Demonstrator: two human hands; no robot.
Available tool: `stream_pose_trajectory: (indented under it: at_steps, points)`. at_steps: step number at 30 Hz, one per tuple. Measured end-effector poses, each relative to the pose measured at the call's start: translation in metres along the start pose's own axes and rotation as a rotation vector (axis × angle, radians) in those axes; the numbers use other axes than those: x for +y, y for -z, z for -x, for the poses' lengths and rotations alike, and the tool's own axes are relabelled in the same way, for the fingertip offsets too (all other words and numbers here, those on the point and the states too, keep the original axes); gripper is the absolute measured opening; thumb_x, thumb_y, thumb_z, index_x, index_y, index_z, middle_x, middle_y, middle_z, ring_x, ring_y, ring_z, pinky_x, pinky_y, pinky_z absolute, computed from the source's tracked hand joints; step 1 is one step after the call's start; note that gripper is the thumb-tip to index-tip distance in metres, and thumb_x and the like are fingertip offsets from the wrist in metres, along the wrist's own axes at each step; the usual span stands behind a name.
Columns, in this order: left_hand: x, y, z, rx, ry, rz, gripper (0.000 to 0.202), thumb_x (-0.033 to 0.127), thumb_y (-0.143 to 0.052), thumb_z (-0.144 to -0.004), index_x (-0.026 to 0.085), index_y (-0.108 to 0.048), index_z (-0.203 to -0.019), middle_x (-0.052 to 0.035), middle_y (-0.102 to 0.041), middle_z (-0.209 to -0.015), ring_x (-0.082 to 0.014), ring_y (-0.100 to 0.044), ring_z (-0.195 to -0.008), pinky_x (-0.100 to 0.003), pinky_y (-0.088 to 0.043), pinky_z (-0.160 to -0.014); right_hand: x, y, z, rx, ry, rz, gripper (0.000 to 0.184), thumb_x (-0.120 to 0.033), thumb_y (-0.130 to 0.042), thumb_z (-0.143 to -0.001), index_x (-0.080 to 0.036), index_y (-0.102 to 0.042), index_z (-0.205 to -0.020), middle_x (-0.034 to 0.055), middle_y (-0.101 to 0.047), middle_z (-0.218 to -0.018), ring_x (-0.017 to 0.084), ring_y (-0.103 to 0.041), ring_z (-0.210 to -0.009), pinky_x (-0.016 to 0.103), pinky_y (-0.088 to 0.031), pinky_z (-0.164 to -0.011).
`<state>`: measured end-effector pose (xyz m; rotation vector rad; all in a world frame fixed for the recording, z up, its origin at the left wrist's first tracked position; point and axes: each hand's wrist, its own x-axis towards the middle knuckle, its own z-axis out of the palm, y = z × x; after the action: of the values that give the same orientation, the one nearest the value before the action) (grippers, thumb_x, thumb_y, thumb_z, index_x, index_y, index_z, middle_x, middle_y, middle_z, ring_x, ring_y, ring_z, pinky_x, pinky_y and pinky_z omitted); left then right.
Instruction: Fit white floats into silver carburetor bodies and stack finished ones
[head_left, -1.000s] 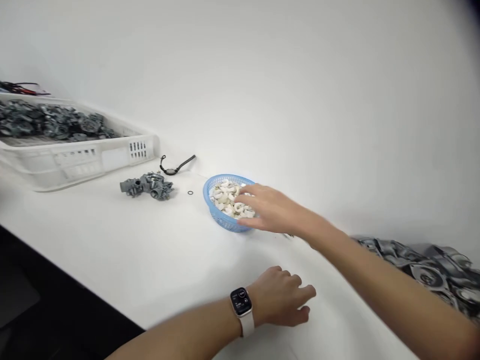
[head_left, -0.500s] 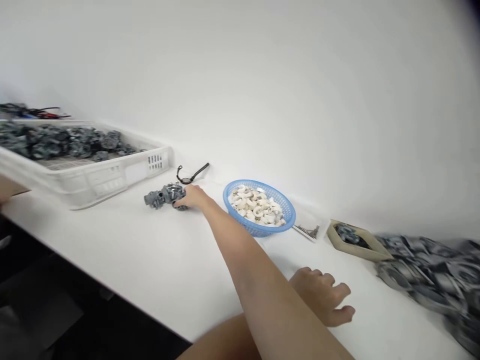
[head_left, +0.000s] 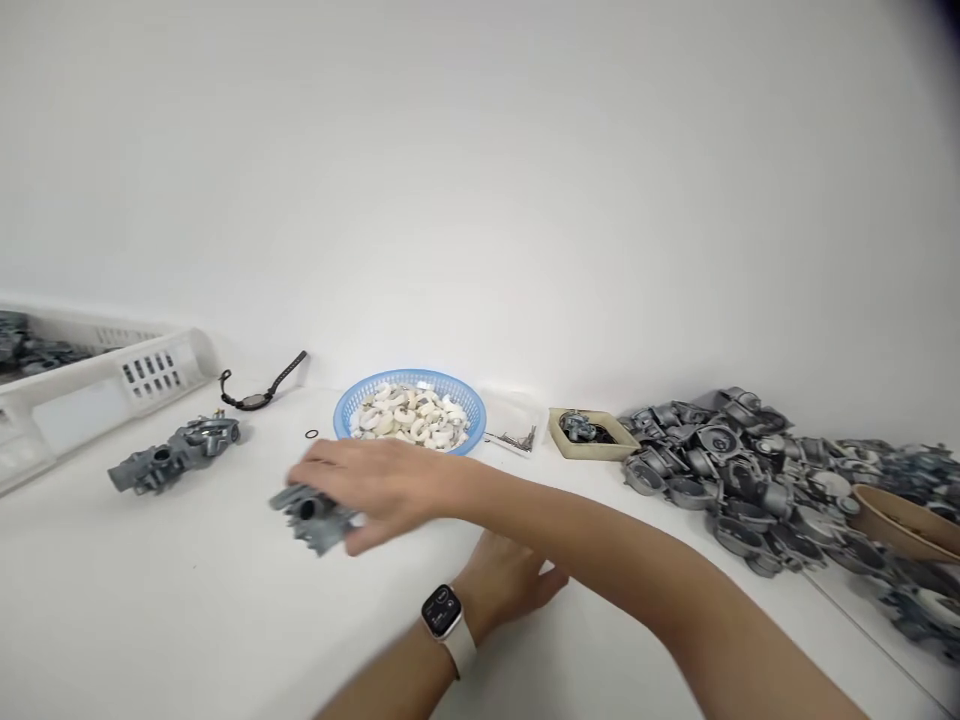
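My right hand [head_left: 375,490] reaches across to the left over the white table and is closed on a grey cast metal part [head_left: 311,515], held just above the tabletop. My left hand [head_left: 510,585], with a smartwatch [head_left: 441,615] on its wrist, rests on the table under my right forearm; its fingers are mostly hidden. A second grey metal part [head_left: 172,455] lies on the table further left. Behind my right hand stands a blue basket [head_left: 345,405] full of small white ring-shaped pieces [head_left: 409,418].
A white crate [head_left: 90,385] holding grey parts sits at the far left. A black wristwatch [head_left: 259,390] and a small black ring [head_left: 311,434] lie near the wall. A beige tray [head_left: 592,435], small pins [head_left: 514,438], a heap of grey castings [head_left: 750,480] and a brown bowl [head_left: 904,520] fill the right.
My right hand left the blue basket, reached to the two grey parts on the left, took one, and has drawn it back toward me. The camera swung right.
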<state>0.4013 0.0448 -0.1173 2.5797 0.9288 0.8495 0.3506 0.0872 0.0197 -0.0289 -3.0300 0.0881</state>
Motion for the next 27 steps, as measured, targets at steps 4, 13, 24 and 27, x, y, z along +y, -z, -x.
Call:
stream_pose_trajectory:
  at_steps: [4, 13, 24, 27]
  points:
    - [0.010, -0.009, 0.000, 0.001, 0.004, -0.038, 0.036, 0.037, -0.055, -0.094, 0.020, -0.056, -0.126, -0.0124, -0.067, -0.118, -0.0316, -0.063, -0.110, -0.045, -0.052, -0.090, -0.011, 0.024, 0.153, 0.217, -0.402, -0.252, 0.067, -0.020, -0.072, -0.078, -0.024, -0.044, -0.139, 0.0078, -0.053, -0.132, 0.022, -0.052, -0.122, 0.034, -0.050, -0.100]
    - [0.037, -0.028, 0.000, 0.018, -0.003, -0.083, 0.034, 0.044, -0.065, -0.083, 0.024, -0.056, -0.110, -0.0031, -0.066, -0.094, -0.0226, -0.066, -0.080, -0.035, -0.052, -0.073, -0.018, -0.042, 0.330, 0.321, -0.976, -0.484, 0.059, -0.022, -0.072, -0.072, -0.028, -0.054, -0.129, 0.0058, -0.055, -0.128, 0.024, -0.057, -0.118, 0.039, -0.052, -0.104]
    - [0.011, -0.009, -0.008, -0.104, 0.249, 0.226, 0.090, 0.043, -0.089, -0.062, 0.027, -0.046, -0.139, -0.0060, -0.061, -0.131, -0.0293, -0.060, -0.117, -0.042, -0.047, -0.100, -0.039, -0.067, 0.317, 0.417, -0.868, -0.789, 0.068, -0.015, -0.075, -0.065, -0.030, -0.055, -0.129, 0.0025, -0.054, -0.126, 0.023, -0.056, -0.117, 0.034, -0.050, -0.104]
    - [0.011, -0.008, -0.011, -0.100, 0.232, 0.237, 0.076, 0.039, -0.089, -0.060, 0.028, -0.055, -0.128, -0.0012, -0.066, -0.120, -0.0260, -0.063, -0.108, -0.039, -0.048, -0.097, -0.040, -0.070, 0.318, 0.400, -0.885, -0.776, 0.068, -0.015, -0.073, -0.068, -0.030, -0.053, -0.131, 0.0037, -0.051, -0.130, 0.024, -0.054, -0.120, 0.034, -0.050, -0.102]
